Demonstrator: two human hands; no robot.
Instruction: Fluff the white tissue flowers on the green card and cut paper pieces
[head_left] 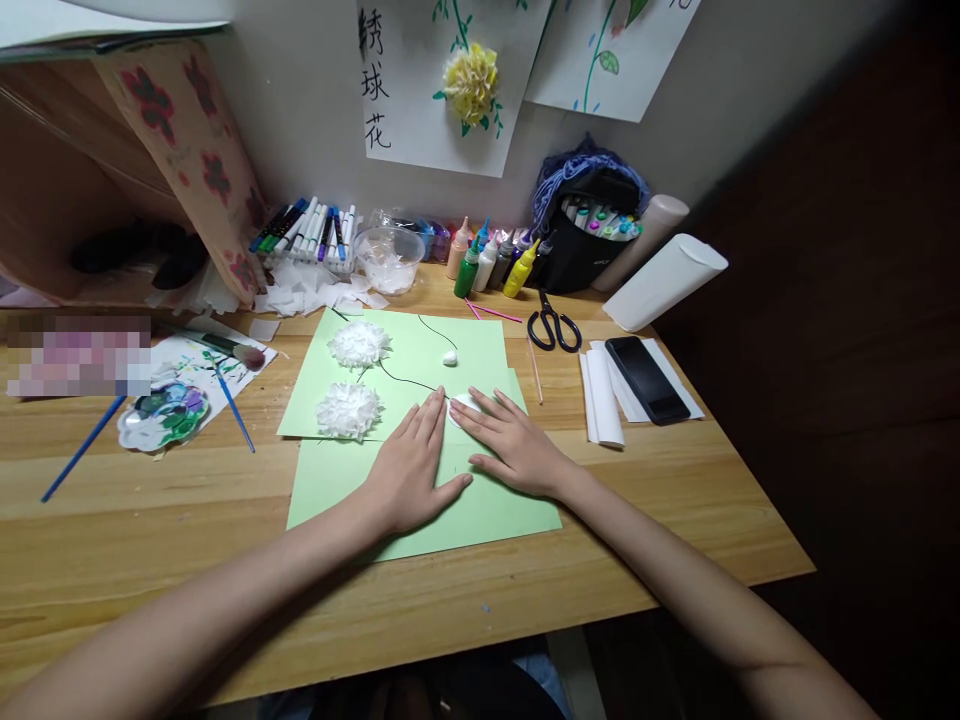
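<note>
My left hand [412, 465] lies flat on a light green paper sheet [337, 495], fingers stretched out. My right hand [510, 440] rests flat beside it, its fingertips on a small white paper piece [465, 403]. On a second green sheet [480, 345] behind sit two white tissue-paper flowers [358, 343] [349, 410], thin black wire stems [401, 378] and a little white paper ball [449, 358].
Black scissors [553, 326], a pink stick [534, 370], white folded paper [604, 395] and a black phone [646, 378] lie to the right. At the back stand paint bottles [491, 265], markers [307, 230], a plastic bowl [390, 258] and a marker bag [592, 245]. On the left lie a paint palette [161, 415] and brushes [82, 450].
</note>
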